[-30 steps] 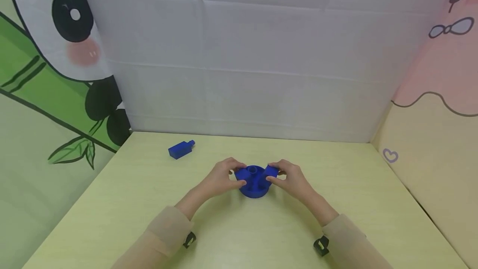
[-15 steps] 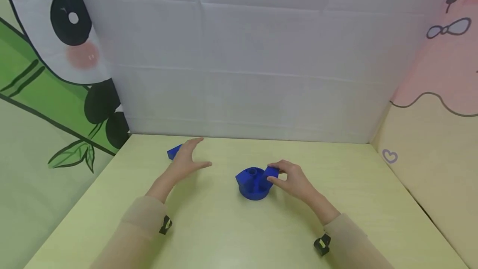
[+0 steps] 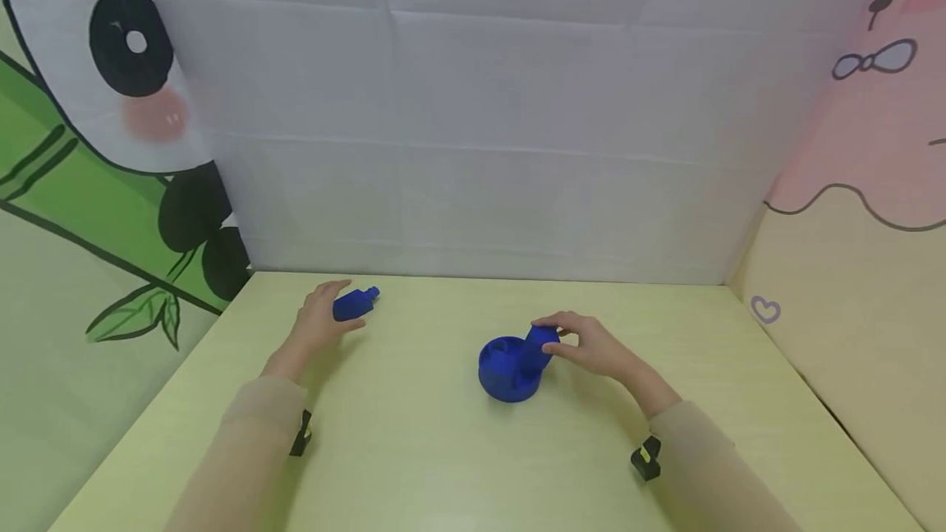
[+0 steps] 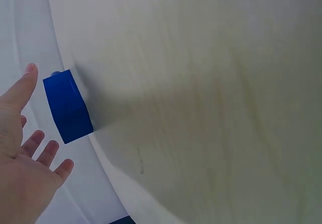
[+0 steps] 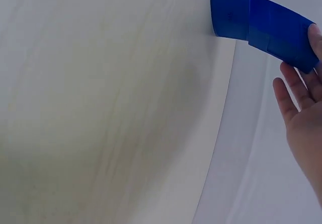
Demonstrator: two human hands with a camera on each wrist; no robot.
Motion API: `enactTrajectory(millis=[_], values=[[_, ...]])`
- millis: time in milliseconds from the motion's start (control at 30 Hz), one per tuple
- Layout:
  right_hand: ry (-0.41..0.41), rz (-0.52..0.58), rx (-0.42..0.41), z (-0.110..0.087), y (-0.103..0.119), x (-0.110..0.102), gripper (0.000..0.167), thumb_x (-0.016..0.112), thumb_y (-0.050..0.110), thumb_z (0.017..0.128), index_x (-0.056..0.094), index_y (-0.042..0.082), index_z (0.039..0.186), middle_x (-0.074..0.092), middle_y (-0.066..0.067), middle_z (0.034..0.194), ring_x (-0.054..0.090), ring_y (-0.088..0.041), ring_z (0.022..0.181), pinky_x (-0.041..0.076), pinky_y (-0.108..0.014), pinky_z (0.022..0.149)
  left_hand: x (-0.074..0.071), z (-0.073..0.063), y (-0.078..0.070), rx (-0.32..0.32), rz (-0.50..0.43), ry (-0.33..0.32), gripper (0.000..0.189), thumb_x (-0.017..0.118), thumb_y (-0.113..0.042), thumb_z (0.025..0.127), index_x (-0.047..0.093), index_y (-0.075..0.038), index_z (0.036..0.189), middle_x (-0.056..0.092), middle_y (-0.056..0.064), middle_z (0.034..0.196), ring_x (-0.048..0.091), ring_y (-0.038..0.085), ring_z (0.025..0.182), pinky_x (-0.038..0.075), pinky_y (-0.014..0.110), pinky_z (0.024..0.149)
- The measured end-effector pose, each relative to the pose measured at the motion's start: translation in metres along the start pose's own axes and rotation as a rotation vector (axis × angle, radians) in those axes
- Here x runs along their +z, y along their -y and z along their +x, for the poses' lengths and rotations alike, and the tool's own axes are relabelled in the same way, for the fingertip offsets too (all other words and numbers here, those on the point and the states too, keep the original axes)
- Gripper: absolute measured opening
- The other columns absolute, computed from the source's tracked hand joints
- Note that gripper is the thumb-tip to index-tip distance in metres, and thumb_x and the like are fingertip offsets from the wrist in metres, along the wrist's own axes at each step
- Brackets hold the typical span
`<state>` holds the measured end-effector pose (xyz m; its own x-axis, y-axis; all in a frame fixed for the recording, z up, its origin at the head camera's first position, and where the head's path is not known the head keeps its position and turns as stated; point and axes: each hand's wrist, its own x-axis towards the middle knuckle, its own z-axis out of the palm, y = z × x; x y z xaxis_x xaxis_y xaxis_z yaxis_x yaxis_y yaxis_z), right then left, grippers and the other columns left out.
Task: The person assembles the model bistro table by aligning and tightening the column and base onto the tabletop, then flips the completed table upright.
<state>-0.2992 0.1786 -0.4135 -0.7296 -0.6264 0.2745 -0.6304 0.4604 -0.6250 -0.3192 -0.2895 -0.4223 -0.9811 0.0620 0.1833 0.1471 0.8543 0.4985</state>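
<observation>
A round blue base (image 3: pixel 510 384) with a raised rim stands on the table right of the middle. My right hand (image 3: pixel 591 343) pinches the outer end of a blue block (image 3: pixel 539 347), which leans outward from the base's right side. In the right wrist view, the thumb and fingers hold that block (image 5: pixel 282 32) at its end. At the far left lies a blue bottle-shaped block (image 3: pixel 355 304) with a narrow round neck. My left hand (image 3: pixel 318 318) is around its near end, thumb and fingers spread. The left wrist view shows the fingers apart from this block (image 4: pixel 68 105).
The pale yellow table (image 3: pixel 429 450) runs back to a white cloth wall (image 3: pixel 473 146). Cartoon-printed panels close off the left and right sides. A black strap mount (image 3: pixel 646 458) sits at the right wrist, another (image 3: pixel 301 433) at the left.
My left hand has let go of the base's left side and moved left to the bottle-shaped block. My right hand keeps its pinch; the base sits slightly farther right and lower in view.
</observation>
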Motion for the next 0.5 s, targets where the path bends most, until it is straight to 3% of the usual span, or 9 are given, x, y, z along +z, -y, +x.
enactTrajectory(millis=[300,500], values=[[0.131,0.029,-0.009,0.010,-0.010,-0.012,0.038,0.059,0.020,0.094,0.054,0.007,0.129,0.056,-0.010,0.130,0.053,-0.029,0.120,0.041,-0.048,0.101,0.002,0.004,0.020,-0.001,0.036,0.038,0.068,0.073,-0.016,0.083,0.037,0.006,0.137,0.037,0.035,0.134,0.036,0.051,0.122,0.030,0.063,0.100],[0.146,0.039,-0.019,0.014,-0.009,-0.014,0.038,0.058,0.015,0.094,0.053,0.005,0.131,0.053,-0.012,0.133,0.048,-0.031,0.125,0.039,-0.049,0.102,0.003,0.007,0.023,-0.103,-0.020,0.057,0.061,0.067,-0.014,0.088,0.036,0.010,0.135,0.045,0.037,0.128,0.048,0.049,0.115,0.040,0.056,0.096]])
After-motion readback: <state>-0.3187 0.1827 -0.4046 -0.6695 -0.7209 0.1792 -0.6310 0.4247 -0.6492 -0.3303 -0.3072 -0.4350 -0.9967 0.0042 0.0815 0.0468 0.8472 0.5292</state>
